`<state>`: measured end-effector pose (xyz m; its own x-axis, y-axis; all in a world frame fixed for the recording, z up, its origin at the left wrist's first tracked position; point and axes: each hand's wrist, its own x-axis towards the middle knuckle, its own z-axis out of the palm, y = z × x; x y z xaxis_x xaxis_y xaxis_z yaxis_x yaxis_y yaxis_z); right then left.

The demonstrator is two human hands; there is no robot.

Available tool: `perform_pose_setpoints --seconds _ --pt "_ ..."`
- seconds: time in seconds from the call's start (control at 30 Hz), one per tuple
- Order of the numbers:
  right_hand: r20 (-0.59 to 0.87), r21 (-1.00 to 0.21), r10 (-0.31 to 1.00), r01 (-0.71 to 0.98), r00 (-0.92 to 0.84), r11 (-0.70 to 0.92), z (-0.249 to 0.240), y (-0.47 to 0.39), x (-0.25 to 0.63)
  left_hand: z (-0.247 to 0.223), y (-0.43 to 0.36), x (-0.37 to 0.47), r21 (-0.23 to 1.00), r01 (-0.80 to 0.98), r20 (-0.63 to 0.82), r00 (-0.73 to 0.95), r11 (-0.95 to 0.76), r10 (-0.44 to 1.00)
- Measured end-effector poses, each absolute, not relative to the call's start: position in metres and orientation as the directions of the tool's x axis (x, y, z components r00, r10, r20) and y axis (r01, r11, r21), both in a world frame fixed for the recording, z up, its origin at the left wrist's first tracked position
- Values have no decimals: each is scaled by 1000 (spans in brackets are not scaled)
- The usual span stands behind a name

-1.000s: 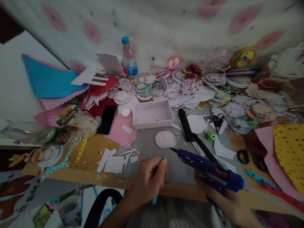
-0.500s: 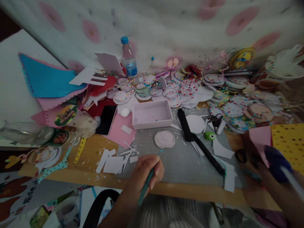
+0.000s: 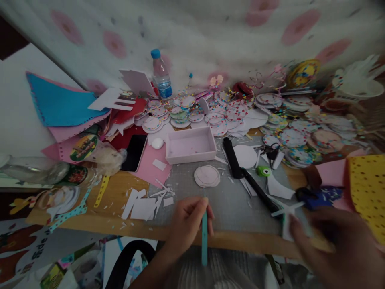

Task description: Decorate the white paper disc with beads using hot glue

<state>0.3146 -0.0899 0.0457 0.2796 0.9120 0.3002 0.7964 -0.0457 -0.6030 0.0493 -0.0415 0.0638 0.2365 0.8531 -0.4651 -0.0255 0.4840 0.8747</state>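
left hand (image 3: 185,224) pinching thin teal stick (image 3: 204,237) | right hand (image 3: 333,241) blurred, fingers seemingly spread | round paper disc (image 3: 207,176)

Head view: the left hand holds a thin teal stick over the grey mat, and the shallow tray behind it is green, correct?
Not quite. In the head view the left hand does hold the teal stick over the grey mat, but the shallow tray is pink, not green.

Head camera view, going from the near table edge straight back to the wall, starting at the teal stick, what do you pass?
Teal stick in the left hand → white paper circle → pink tray → stacked decorated discs → water bottle.
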Motion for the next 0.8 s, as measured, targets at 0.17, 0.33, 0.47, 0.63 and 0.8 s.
perform_pose_setpoints --seconds 0.17,0.33,0.47,0.63,0.8 --pt "381 -483 784 618 -489 620 36 -73 228 53 -46 59 883 421 -283 128 207 950" --pt "504 -377 638 517 -582 769 16 -52 202 42 -48 55 722 685 -158 27 97 987" --pt "587 -433 656 500 -475 750 7 -47 196 40 -43 57 678 728 -125 -20 100 992" --pt "564 -540 737 509 -373 671 -2 -47 193 37 -35 63 661 743 -135 -20 104 991" --pt "489 -643 832 536 -262 547 -9 -47 195 33 -31 45 634 773 -69 16 31 998"
